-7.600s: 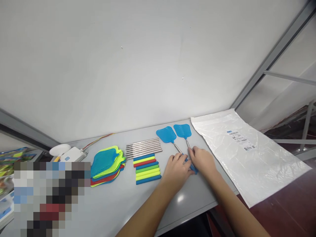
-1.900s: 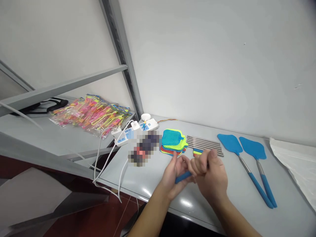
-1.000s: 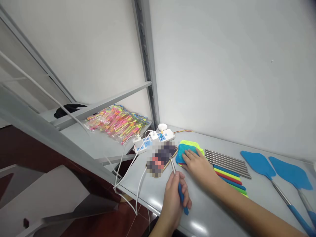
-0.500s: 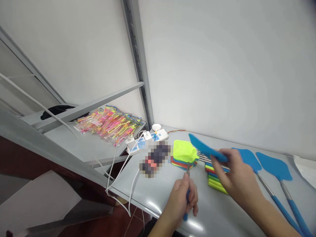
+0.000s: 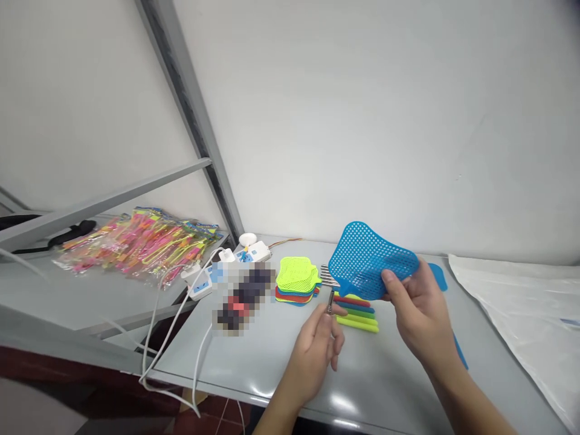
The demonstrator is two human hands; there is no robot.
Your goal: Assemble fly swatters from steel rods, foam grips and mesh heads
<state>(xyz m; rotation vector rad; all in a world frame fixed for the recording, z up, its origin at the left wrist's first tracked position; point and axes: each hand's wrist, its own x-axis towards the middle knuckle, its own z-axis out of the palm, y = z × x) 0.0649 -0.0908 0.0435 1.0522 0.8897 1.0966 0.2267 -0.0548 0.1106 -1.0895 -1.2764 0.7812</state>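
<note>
My right hand (image 5: 419, 308) pinches the edge of a blue mesh fly swatter head (image 5: 362, 260), raised above the table and facing me. Its neck points down toward my left hand (image 5: 319, 338), which is closed around a slim metal rod (image 5: 330, 302) standing upward. Whether rod and neck touch, I cannot tell. Behind them lies a stack of fly swatters (image 5: 296, 275) with yellow-green, red and blue heads. Their coloured handles (image 5: 357, 324) show below the blue head. Another blue swatter (image 5: 438, 277) is mostly hidden behind my right hand.
A white power strip (image 5: 260, 250) with plugs and cables stands at the back left, beside a blurred dark object (image 5: 247, 299). Bagged pink and yellow items (image 5: 140, 244) lie on the left shelf. White plastic sheeting (image 5: 512, 302) covers the table's right side.
The blue swatter head has turned from nearly edge-on to face me, its neck now near the rod in my left hand. The view has swung right, showing more white sheeting.
</note>
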